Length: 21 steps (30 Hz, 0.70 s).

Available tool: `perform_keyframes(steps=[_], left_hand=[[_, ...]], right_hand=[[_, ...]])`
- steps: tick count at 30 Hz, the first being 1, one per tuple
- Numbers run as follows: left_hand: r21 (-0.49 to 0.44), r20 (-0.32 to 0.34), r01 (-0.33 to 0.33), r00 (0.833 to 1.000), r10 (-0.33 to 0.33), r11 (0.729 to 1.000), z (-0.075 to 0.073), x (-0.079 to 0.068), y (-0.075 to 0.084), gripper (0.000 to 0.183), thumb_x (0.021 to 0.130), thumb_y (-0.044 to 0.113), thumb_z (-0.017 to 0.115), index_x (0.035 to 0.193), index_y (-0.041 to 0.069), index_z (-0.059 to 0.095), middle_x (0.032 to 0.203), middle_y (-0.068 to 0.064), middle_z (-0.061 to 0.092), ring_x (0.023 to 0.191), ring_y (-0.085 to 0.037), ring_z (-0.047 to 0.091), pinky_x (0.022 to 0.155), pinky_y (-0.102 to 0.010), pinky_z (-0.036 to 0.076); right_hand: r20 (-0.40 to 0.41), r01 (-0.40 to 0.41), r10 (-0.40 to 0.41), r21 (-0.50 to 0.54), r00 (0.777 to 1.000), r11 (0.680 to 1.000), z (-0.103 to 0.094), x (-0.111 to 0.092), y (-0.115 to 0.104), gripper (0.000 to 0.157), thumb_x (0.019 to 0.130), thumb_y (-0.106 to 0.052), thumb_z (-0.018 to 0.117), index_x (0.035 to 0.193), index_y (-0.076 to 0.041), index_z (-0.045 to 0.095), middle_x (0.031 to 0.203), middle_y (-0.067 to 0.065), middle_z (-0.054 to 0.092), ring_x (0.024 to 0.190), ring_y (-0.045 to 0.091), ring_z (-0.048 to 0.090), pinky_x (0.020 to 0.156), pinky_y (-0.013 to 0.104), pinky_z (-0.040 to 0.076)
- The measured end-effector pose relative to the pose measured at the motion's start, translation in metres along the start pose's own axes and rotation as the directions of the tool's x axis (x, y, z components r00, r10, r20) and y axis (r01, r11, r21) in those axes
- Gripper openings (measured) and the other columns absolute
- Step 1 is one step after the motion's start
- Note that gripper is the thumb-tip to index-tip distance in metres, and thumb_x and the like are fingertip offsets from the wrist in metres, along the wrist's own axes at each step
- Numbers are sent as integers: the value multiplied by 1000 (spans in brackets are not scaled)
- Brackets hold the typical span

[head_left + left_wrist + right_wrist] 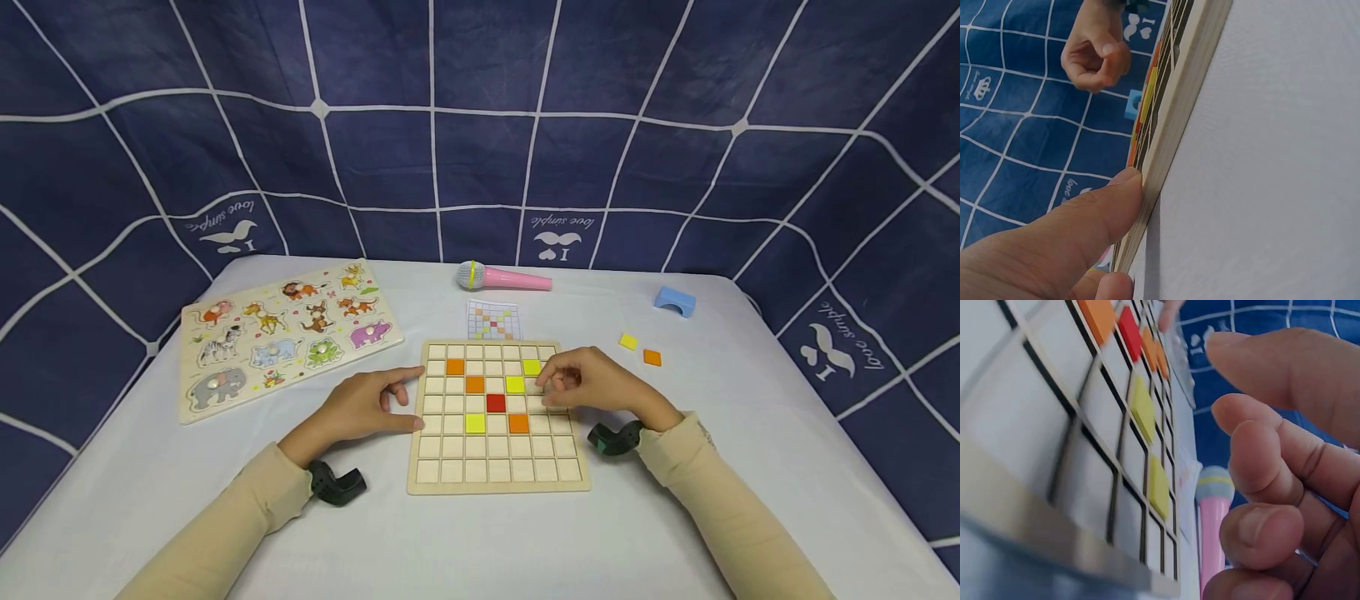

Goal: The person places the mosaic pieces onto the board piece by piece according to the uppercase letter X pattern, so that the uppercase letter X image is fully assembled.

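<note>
Left grip (360,408) touches grid board (497,471) edge, uncurled.

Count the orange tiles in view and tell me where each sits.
4. Three are on the grid board: one near its upper left, one diagonally below that, one lower right of the red tile. One lies loose on the table. The right hand may hide more.

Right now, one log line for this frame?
left hand: steadies grid board edge | right hand: curled over board, contents unclear | loose tiles: on table, right
</note>
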<state>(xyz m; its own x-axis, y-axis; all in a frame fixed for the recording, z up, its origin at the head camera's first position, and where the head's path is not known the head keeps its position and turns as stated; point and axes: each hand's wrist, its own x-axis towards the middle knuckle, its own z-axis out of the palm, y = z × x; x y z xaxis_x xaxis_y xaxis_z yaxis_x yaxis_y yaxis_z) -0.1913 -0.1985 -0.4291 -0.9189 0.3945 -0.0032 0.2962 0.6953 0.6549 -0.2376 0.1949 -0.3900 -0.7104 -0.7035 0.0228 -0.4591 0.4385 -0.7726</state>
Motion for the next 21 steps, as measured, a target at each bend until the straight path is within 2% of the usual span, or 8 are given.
perform_keyframes(steps=[6, 12, 16, 21], left_hand=[[2, 0, 3, 1000, -3, 1000, 0, 0, 0, 84, 82, 40, 95, 152, 8, 63, 93, 9, 64, 73, -13, 55, 65, -29, 41], [2, 0, 5, 1000, -5, 1000, 0, 0, 0, 84, 82, 40, 95, 152, 8, 63, 93, 9, 64, 73, -13, 55, 66, -29, 42], [1, 0, 0, 1000, 0, 1000, 0, 0, 0, 84, 82, 40, 95, 152, 7, 63, 94, 8, 64, 73, -13, 55, 66, -29, 42], [-2, 2, 0, 1000, 0, 1000, 0, 0, 0, 84, 82, 39, 95, 152, 7, 63, 94, 8, 64, 74, -13, 55, 66, -29, 42]], right_hand=[[-102, -51, 56, 47, 993, 998, -15, -5, 9, 17, 90, -1, 85, 105, 4, 78, 77, -4, 56, 65, 8, 45, 63, 22, 37], [-202, -60, 73, 72, 977, 996, -30, -13, 21, 17, 92, 3, 81, 107, 8, 76, 78, -1, 56, 66, 9, 45, 63, 23, 38], [-275, -103, 116, 61, 954, 993, -42, -19, 30, 19, 93, 1, 81, 109, 9, 76, 81, 1, 59, 67, 9, 50, 63, 22, 42], [-373, -144, 162, 76, 914, 987, -56, -29, 42, 23, 97, -1, 77, 116, 13, 74, 84, 1, 63, 68, 8, 54, 63, 21, 46]])
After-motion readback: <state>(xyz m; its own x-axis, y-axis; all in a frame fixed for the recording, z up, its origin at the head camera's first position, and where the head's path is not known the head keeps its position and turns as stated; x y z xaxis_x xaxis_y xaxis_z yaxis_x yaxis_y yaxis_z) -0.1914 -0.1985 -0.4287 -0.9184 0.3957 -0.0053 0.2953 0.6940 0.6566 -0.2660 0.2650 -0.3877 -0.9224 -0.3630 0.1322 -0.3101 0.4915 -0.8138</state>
